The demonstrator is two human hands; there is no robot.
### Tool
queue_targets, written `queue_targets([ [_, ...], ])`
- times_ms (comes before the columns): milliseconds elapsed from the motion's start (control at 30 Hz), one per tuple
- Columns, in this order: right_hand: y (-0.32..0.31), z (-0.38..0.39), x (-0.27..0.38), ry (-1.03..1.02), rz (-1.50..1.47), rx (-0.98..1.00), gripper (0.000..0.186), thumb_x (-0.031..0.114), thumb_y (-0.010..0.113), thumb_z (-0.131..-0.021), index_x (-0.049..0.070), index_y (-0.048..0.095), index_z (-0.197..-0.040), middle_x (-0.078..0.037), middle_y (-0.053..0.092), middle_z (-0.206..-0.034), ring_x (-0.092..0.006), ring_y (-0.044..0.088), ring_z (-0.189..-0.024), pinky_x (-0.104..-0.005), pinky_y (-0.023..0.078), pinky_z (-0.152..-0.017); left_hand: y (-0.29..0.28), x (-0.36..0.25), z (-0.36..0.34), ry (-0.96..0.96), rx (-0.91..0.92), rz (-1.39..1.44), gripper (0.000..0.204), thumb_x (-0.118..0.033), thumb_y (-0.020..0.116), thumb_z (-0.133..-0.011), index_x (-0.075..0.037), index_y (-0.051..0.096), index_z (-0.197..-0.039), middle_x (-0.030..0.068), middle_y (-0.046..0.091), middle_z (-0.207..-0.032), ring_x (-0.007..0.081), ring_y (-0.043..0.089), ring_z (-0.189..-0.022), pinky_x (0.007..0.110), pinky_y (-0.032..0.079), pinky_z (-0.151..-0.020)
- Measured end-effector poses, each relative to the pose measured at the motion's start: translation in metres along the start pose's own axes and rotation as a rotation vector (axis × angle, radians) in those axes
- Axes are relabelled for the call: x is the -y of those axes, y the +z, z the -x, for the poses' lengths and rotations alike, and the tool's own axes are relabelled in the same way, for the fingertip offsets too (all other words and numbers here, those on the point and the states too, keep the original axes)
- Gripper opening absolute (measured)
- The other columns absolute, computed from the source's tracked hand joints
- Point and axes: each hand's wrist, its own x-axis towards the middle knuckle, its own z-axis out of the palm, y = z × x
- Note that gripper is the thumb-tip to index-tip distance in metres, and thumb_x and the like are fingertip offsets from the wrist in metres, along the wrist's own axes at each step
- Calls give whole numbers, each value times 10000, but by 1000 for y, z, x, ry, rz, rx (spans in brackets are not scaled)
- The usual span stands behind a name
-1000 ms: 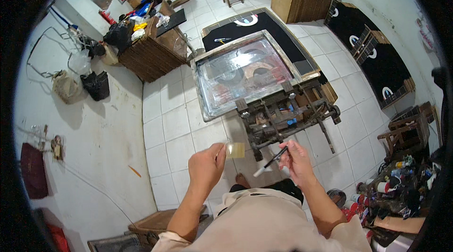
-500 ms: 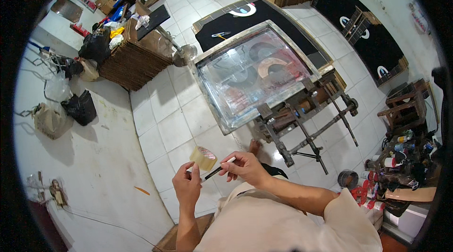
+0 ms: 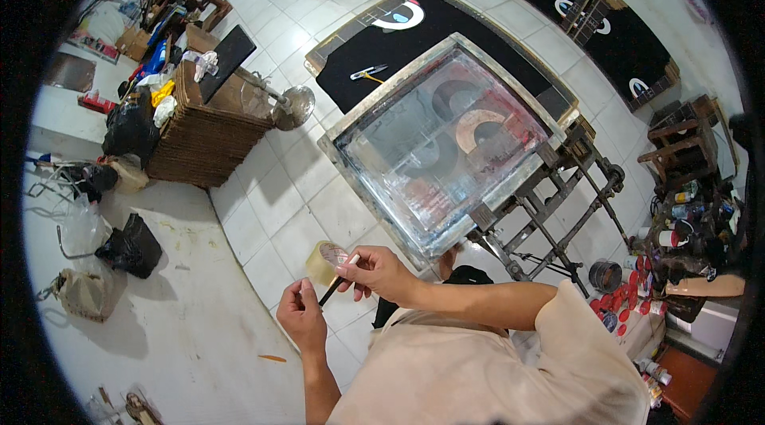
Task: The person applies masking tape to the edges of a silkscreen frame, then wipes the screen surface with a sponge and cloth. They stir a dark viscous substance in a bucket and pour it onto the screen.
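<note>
My right hand (image 3: 382, 277) is closed with its fingertips round the pale end of a slim black-and-white pen (image 3: 327, 293). At the pen's dark end, the thumb and fingers of my left hand (image 3: 304, 318) are pinched together. A roll of clear tape (image 3: 321, 265) shows just beyond both hands, tilted. What supports the roll is hidden behind my fingers. Ahead and to the right stands a screen-printing frame (image 3: 373, 195) with a see-through mesh bearing curved shapes. Under its far side lies black cloth (image 3: 446, 35) with a white-and-blue print, and small thread snips (image 3: 368, 73) rest on it.
On the left, a stack of brown boards (image 3: 209, 142) carries bags and clutter. Metal hinge bars (image 3: 550, 218) extend from the frame's right side. Jars and red-lidded pots (image 3: 625, 293) crowd the right. More printed black cloth (image 3: 594, 27) lies along the far wall.
Both hands, with the pen and tape roll, have moved left and the hands are closer together. The view has turned, so the frame appears farther right and lower.
</note>
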Motion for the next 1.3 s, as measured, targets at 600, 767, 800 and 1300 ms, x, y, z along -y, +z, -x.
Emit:
queue_targets([
  [600, 47, -108, 5, -212, 163, -113, 278, 255, 694, -1069, 40, 780, -1222, -57, 787, -975, -111, 727, -870, -268, 600, -769, 4, 5, -208, 14, 624, 59, 301, -225, 682, -1067, 68, 750, -1092, -10, 644, -721, 30, 496, -518, 232, 379, -416],
  [767, 23, -110, 21, -326, 260, -50, 292, 265, 673, -1087, 37, 771, -1242, -54, 751, -1004, -116, 691, -892, -285, 586, -807, 29, -10, -215, 17, 630, 93, 287, -199, 672, -1071, 76, 749, -1096, -35, 607, -685, 16, 465, -522, 230, 369, -419],
  [800, 18, -109, 27, -335, 265, -31, 293, 261, 679, -1084, 33, 771, -1243, -60, 756, -1015, -120, 696, -901, -286, 585, -817, 33, -13, -217, 3, 645, 77, 281, -197, 675, -1069, 72, 753, -1095, -41, 600, -682, 13, 461, -524, 229, 367, -420],
  [1300, -228, 4, 41, -502, 303, -1093, 190, 127, 671, -1059, -16, 765, -1143, -62, 765, -1001, -111, 700, -901, -276, 570, -825, 25, -31, -257, 55, 465, -257, 290, -227, 668, -1084, 37, 764, -1154, -80, 507, -647, -1, 415, -525, 216, 355, -426],
])
